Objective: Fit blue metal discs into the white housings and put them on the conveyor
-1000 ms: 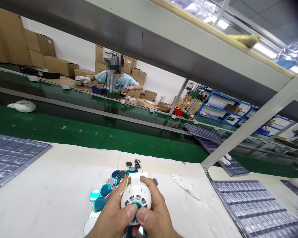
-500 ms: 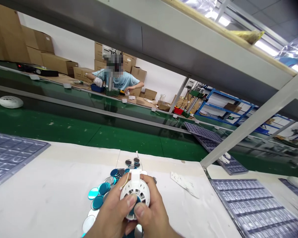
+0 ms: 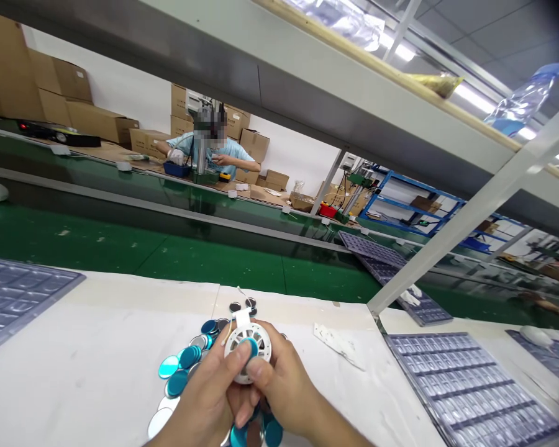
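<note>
Bright, pretty even shop lighting here, mostly from the fluorescent tubes above the shelf. Below that shelf, the green conveyor belt throws back soft glare, and shadows stay faint. The wide-angle lens bends lines near the frame edges, the corner above the shelf goes dark, and stuff beyond it looks a bit soft.

Bare left hand and bare right hand at the lower edge of the head-camera view, with short, neatly trimmed thumbnails, rounded fingertips, smooth skin and a bare right forearm running out of the frame at lower right.
</note>
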{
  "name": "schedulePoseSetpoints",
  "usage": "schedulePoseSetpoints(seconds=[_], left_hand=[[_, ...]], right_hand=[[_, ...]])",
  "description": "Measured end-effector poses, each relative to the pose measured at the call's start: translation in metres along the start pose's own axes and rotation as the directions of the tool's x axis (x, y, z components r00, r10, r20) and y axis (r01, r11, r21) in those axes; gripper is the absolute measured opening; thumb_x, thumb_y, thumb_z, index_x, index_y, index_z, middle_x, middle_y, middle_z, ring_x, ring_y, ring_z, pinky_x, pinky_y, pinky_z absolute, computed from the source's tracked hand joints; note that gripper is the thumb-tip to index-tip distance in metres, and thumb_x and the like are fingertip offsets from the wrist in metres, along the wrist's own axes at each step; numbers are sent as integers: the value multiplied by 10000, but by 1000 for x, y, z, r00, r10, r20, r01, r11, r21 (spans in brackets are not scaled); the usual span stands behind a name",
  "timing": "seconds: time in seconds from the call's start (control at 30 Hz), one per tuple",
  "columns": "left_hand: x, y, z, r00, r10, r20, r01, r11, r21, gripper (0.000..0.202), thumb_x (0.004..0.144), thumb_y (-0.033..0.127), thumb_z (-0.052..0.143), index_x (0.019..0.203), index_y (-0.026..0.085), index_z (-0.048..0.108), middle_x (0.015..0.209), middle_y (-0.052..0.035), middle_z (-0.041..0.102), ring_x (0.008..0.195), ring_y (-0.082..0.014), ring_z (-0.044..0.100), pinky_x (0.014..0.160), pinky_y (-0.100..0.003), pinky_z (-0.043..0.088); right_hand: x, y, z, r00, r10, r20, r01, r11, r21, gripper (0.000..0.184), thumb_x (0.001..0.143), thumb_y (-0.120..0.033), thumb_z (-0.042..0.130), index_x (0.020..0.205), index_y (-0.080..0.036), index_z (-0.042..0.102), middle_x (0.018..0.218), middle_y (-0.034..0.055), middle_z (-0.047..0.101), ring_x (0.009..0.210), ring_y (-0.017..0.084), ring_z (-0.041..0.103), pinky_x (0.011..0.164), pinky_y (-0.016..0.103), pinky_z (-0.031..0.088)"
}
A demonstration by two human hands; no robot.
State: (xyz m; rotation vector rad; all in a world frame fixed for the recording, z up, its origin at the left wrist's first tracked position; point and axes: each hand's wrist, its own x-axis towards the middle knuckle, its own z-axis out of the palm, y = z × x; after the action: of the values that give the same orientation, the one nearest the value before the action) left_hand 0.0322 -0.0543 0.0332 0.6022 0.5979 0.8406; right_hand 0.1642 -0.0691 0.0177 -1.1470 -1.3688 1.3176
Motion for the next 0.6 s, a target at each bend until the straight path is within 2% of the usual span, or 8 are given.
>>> schedulePoseSetpoints(seconds=[0.07,0.13,0.2,0.27,0.3,0.4,0.5,0.6], left_hand=[[3,6,-6,1000,4,-9,-4,999,39,314,769,434,731,902,197,573,411,57,528,328,-41,340,374,-148,312],[8,18,-14,994,38,-101,-30,996,80,262,768,377,739,815,186,566,371,63,489,307,-26,275,331,-124,225],[16,34,-23,968,99,-232,-80,993,90,240,802,348,712,773,183,540,380,63,476,304,-20,252,302,-105,166],[26,51,-32,934,158,-322,-143,987,67,186,867,340,639,847,185,538,434,44,522,322,-36,325,303,-97,225],[31,58,-36,915,182,-360,-175,983,52,164,903,339,587,918,183,538,509,8,591,350,-48,391,322,-102,290],[42,69,-47,881,230,-414,-244,970,20,238,971,358,446,1105,172,509,881,-158,722,504,-90,570,435,-158,471],[43,70,-51,895,220,-389,-233,972,15,326,976,384,416,1157,132,517,1107,-253,679,569,-105,606,482,-196,522],[40,66,-50,913,211,-348,-203,977,60,303,957,341,463,1142,118,549,1167,-241,662,589,-113,607,507,-219,536]], right_hand=[[0,-4,-12,1000,5,0,-5,999,-33,649,905,-641,479,1380,-201,438,624,-4,662,469,135,619,422,197,467],[1,-9,-25,994,25,-106,-31,998,-57,663,930,-629,428,1433,-199,382,622,-5,664,413,124,576,375,189,428],[4,-11,-39,969,15,-246,-39,995,-93,676,923,-631,424,1417,-170,408,588,-11,651,367,116,525,346,187,388],[9,-10,-51,943,-5,-334,-48,987,-151,680,910,-644,412,1359,-137,473,544,-15,632,344,113,489,342,195,368],[11,-8,-56,933,-12,-359,-56,982,-178,680,906,-649,404,1332,-127,497,529,-17,625,339,113,479,344,199,362],[17,-3,-64,917,-13,-398,-87,969,-232,646,905,-636,397,1275,-126,539,521,-19,618,342,111,475,358,205,353],[19,0,-65,913,-17,-408,-100,959,-264,575,911,-595,402,1220,-140,570,502,-28,605,343,113,471,367,209,346],[19,1,-66,907,-29,-420,-107,949,-297,468,916,-521,413,1163,-167,593,506,-38,599,358,120,480,391,222,376]])
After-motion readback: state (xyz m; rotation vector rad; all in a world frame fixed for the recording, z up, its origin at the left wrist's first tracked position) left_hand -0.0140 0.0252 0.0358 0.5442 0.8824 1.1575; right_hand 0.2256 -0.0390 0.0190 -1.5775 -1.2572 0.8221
